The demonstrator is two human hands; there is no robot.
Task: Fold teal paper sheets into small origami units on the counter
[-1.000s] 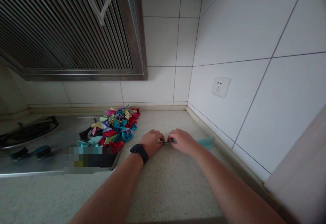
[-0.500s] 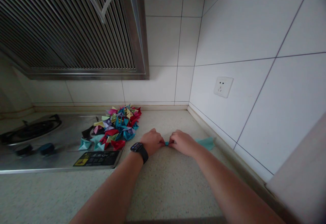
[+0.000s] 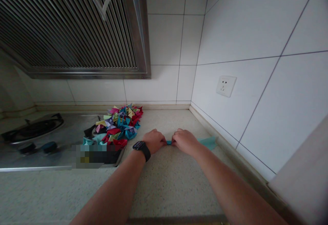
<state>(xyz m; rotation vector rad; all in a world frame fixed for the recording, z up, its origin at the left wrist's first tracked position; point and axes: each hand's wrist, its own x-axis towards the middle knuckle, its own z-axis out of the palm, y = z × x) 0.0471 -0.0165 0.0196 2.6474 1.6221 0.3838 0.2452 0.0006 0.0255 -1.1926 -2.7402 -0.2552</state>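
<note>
Between my two hands, just above or on the counter, is a narrow strip of folded blue paper. My left hand, with a black watch on its wrist, pinches the strip's left end. The right end is pinched by my right hand; most of the paper is hidden behind the fingers. A pale teal sheet lies flat on the counter, partly behind my right wrist. Left of my left hand sits a heap of colourful folded paper pieces, several of them red, blue, yellow and purple.
The heap rests partly on a steel gas stove with a black burner and two knobs. Above it hangs a slatted range hood. A tiled wall with a socket borders the speckled counter on the right.
The view has shifted slightly. A little more of the blue strip shows between my fingers, and my hands keep their pinch on it.
</note>
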